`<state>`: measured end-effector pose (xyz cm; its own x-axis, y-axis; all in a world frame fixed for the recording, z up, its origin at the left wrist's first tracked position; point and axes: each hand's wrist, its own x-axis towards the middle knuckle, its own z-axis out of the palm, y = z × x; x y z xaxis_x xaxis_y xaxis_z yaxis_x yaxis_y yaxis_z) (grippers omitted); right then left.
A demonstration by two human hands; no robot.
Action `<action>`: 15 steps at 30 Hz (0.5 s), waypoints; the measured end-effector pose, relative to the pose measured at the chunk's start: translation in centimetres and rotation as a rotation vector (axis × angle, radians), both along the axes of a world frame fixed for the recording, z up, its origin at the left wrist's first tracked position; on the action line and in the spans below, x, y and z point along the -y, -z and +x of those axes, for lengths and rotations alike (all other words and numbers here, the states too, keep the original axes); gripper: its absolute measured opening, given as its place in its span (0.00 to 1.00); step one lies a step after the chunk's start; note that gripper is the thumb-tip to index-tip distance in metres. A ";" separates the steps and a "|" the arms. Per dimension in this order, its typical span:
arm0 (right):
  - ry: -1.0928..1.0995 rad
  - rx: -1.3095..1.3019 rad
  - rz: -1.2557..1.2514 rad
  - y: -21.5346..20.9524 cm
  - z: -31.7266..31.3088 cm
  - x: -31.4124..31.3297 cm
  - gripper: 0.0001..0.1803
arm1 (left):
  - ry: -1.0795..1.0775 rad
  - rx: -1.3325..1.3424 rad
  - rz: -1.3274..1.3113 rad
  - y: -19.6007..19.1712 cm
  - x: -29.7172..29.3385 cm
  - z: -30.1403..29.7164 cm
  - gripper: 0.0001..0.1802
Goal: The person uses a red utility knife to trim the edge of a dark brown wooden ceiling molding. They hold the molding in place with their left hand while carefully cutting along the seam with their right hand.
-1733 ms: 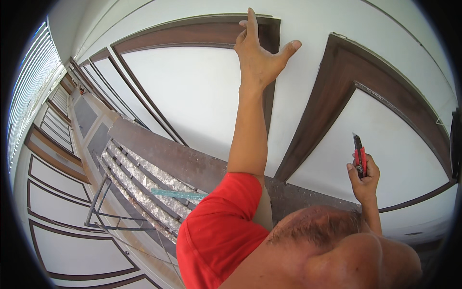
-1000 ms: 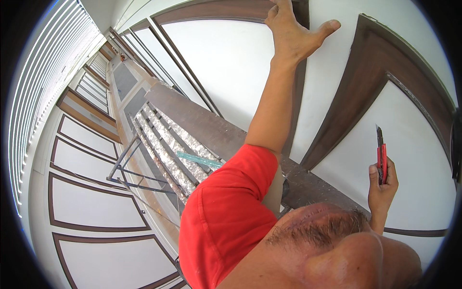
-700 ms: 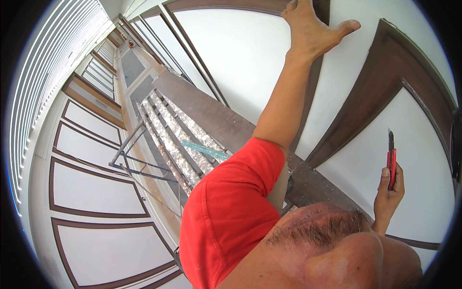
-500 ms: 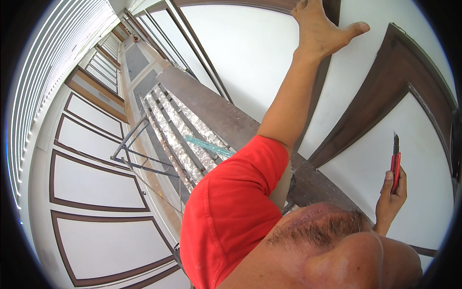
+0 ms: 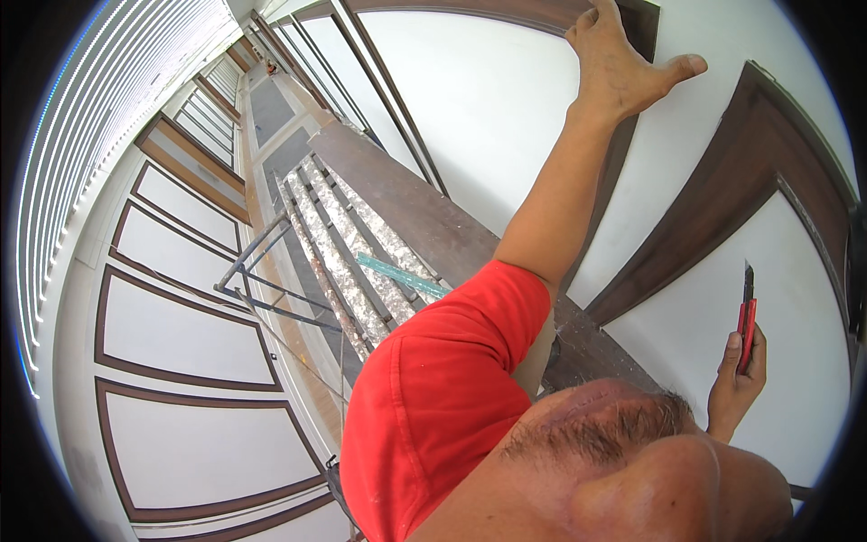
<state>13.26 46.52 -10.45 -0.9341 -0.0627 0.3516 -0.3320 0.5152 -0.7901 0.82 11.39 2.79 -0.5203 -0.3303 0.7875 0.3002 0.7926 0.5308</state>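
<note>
My left hand (image 5: 623, 77) reaches up at the end of a stretched arm, thumb out and fingers extended, at the dark brown wooden trim (image 5: 643, 32) on the white wall. Part of its fingers runs past the upper edge, and whether it touches the trim I cannot tell. Over on the right, my right hand (image 5: 736, 384) is closed round a red utility knife (image 5: 747, 334). The dark blade is out and points upward, apart from the white panel (image 5: 722, 271) behind it.
Paint-spattered scaffold planks (image 5: 348, 248) run below my left arm, with a green strip (image 5: 397, 275) across them. A brown board (image 5: 406, 194) lies alongside. A blue metal frame (image 5: 262, 298) stands to their left. White brown-framed panels (image 5: 181, 334) line the far left.
The whole view has shifted slightly, so the surroundings sit a little farther right. Both hands keep nearly the same pose, and the utility knife is still held.
</note>
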 end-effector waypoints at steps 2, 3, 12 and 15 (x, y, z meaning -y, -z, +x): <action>0.008 0.029 -0.020 0.0 0.1 -0.1 0.20 | 0.014 0.002 0.001 -0.1 0.0 -0.1 0.75; 0.009 0.045 -0.031 0.1 0.2 -0.1 0.20 | 0.018 0.003 -0.003 -0.1 0.0 0.0 0.75; -0.020 -0.140 0.002 0.0 0.2 0.3 0.20 | -0.031 -0.177 -0.031 1.3 0.1 -1.9 0.75; -0.036 -0.133 -0.021 -0.9 0.4 0.5 0.18 | 0.092 -0.184 0.082 0.5 0.1 -0.5 0.76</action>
